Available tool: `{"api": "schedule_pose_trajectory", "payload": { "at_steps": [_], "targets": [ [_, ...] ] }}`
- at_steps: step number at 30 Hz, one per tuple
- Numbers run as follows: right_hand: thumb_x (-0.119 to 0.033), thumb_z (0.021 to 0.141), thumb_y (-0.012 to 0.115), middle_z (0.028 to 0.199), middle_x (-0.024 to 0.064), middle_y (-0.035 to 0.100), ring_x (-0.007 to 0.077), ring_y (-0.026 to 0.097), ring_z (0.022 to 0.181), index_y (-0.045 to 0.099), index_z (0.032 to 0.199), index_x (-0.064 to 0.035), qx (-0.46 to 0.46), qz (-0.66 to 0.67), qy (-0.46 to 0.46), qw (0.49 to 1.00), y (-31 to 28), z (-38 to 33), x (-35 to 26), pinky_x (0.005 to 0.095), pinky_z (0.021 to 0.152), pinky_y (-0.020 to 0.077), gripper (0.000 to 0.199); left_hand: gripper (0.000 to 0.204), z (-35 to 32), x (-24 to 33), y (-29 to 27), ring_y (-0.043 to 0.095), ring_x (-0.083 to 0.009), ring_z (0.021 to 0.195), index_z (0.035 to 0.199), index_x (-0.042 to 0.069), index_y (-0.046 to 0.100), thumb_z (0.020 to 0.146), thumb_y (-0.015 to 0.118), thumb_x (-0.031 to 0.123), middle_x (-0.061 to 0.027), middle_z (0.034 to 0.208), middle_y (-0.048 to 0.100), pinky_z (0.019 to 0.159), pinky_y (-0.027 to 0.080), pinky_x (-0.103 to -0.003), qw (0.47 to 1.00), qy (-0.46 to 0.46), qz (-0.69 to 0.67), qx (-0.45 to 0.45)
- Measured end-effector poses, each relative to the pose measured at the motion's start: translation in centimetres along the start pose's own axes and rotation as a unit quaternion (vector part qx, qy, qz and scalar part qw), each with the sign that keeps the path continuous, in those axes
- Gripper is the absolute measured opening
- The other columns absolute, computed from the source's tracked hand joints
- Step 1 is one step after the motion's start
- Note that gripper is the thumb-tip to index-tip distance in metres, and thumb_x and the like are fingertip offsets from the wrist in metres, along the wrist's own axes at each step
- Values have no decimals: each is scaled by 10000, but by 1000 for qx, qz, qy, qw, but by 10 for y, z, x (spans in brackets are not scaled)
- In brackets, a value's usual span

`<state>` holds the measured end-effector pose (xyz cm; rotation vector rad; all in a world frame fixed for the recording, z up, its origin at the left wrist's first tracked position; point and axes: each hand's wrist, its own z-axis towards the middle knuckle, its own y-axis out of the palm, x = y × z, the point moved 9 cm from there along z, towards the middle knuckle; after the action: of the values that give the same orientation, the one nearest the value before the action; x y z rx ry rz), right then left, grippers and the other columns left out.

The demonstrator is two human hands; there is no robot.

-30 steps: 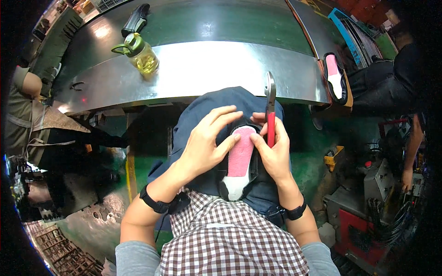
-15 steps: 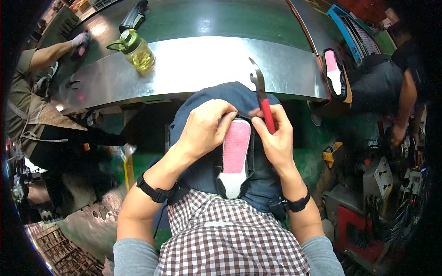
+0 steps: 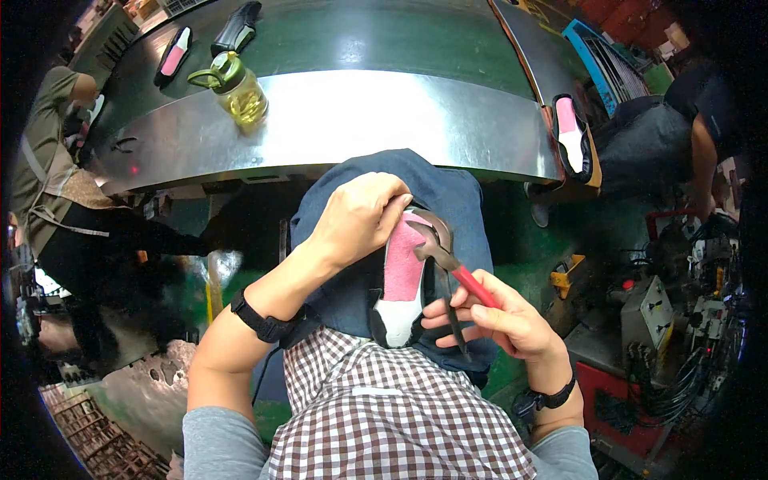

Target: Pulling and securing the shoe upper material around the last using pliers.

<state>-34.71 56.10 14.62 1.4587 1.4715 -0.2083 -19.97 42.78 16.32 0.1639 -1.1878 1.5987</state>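
Note:
An upturned shoe with a pink and white insole rests on my lap, over a blue apron. My left hand clasps the shoe's far end, fingers curled over the dark upper. My right hand grips red-handled pincers, whose dark jaws bite the upper's edge at the shoe's right side near the toe. Both wrists wear black bands.
A curved steel and green conveyor bench runs ahead, carrying a yellow-filled bottle and other shoes. One person stands at the left, another at the right. Machinery and cables crowd the right.
The pincers, held upright above the shoe a second ago, have swung down so the jaws clamp the upper. My right hand dropped toward me; my left hand shifted onto the shoe's far end.

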Motion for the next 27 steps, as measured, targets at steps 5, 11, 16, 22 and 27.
{"api": "schedule_pose_trajectory", "payload": {
  "at_steps": [5, 11, 16, 22, 27],
  "targets": [
    [-250, 1018, 554, 1286, 237, 575, 331, 595, 1211, 466, 1155, -71, 50, -1, 19, 999, -7, 11, 5, 477, 926, 555, 242, 74, -3, 0, -1, 667, -302, 742, 890, -8, 652, 861, 685, 52, -151, 809, 664, 673, 526, -368, 1000, -13, 2, 17],
    [-312, 1031, 522, 1242, 213, 603, 308, 631, 1156, 453, 1171, -70, 59, -62, 60, 995, -2, 7, -6, 449, 871, 581, 287, 86, -8, 11, -1, 666, -303, 744, 886, 4, 656, 852, 699, 71, -141, 809, 667, 679, 531, -379, 999, -12, 32, 33],
    [-321, 1039, 501, 1121, 166, 636, 259, 690, 955, 442, 1201, -54, 80, -140, 99, 982, 2, 13, -27, 388, 741, 603, 317, 147, -12, 6, 2, 684, -307, 843, 960, -11, 651, 860, 692, 89, -156, 905, 687, 772, 543, -380, 996, -75, 38, 17],
    [-220, 1043, 504, 903, 83, 597, 150, 609, 658, 416, 1090, -67, 90, -124, 11, 988, -2, 21, -8, 291, 544, 522, 182, 962, -66, -37, 35, 549, -337, 1239, 1512, 10, 232, 773, 809, 222, -254, 1314, 542, 1081, 410, -409, 959, -218, -177, -33],
    [-197, 1039, 512, 861, 55, 553, 101, 558, 633, 419, 1086, -37, 132, -147, -87, 976, -6, 15, 20, 246, 550, 477, 191, 1217, -80, -29, 43, 519, -344, 1253, 1584, 59, 61, 696, 872, 244, -265, 1354, 489, 1084, 408, -433, 921, -300, -243, -52]
  ]
}}
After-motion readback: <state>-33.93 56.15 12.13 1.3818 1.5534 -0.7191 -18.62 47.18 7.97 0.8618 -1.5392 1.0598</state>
